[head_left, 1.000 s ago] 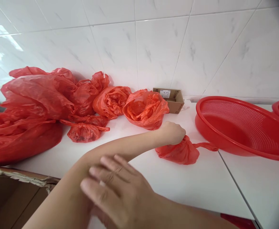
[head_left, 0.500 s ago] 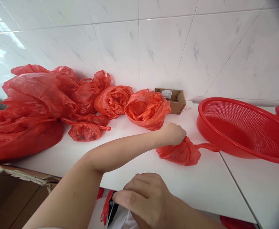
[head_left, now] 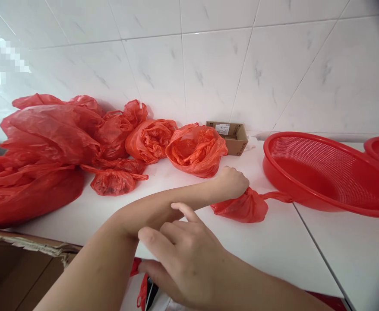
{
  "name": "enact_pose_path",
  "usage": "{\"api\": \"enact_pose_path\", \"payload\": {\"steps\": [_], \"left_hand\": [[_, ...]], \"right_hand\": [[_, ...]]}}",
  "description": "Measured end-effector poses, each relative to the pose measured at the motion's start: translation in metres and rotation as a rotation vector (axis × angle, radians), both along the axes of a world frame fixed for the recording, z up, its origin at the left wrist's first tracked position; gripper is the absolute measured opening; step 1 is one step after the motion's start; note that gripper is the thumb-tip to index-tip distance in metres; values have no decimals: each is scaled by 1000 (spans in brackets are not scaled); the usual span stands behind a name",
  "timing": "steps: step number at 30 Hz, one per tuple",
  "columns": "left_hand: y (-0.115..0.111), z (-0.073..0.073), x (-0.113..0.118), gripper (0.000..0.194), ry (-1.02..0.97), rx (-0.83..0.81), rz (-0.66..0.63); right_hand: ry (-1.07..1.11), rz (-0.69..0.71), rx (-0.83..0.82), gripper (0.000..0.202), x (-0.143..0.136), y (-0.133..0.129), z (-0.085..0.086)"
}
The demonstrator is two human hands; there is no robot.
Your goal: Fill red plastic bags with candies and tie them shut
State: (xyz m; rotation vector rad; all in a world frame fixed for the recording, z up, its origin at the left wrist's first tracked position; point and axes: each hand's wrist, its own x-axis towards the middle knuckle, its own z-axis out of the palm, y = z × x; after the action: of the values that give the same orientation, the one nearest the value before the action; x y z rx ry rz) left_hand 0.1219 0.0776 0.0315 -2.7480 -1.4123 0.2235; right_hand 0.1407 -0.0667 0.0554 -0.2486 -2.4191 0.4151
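Note:
A knotted red plastic bag [head_left: 249, 208] rests on the white table [head_left: 293, 242], its twisted end pointing right toward a basket. My left hand [head_left: 233, 182], the arm stretched across from the left, is closed on the top of this bag. Nearer to me, my right hand [head_left: 186, 255] hangs over the table's front edge beside my left forearm. Its fingers are apart, the little finger stretched out, and nothing shows in it.
Several red plastic bags [head_left: 52, 134] fill the left and back of the table. A small open cardboard box [head_left: 238, 146] stands by the tiled wall. Red mesh baskets [head_left: 309, 172] are at the right. A large carton [head_left: 14, 272] stands at the lower left.
My right hand has risen slightly and moved left, and its fingers have spread. My left hand stays on the bag. The whole view has shifted a little.

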Motion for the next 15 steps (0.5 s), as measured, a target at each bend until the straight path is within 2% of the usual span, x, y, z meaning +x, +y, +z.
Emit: {"api": "enact_pose_path", "payload": {"steps": [4,7,9,12,15], "left_hand": [[0,-5,0,25,-5,4,-5],[0,-8,0,24,-15,-2,-11],[0,-6,0,23,-20,-13,-4],[1,-2,-2,25,-49,-32,20],[-2,2,-10,26,-132,-40,57]], "right_hand": [[-40,-71,10,28,-1,2,1],[-64,-62,41,29,-4,1,-2],[-104,-24,14,29,-6,-2,-6],[-189,106,-105,33,-9,-8,-11],[-105,168,-173,29,0,-7,-9]]}}
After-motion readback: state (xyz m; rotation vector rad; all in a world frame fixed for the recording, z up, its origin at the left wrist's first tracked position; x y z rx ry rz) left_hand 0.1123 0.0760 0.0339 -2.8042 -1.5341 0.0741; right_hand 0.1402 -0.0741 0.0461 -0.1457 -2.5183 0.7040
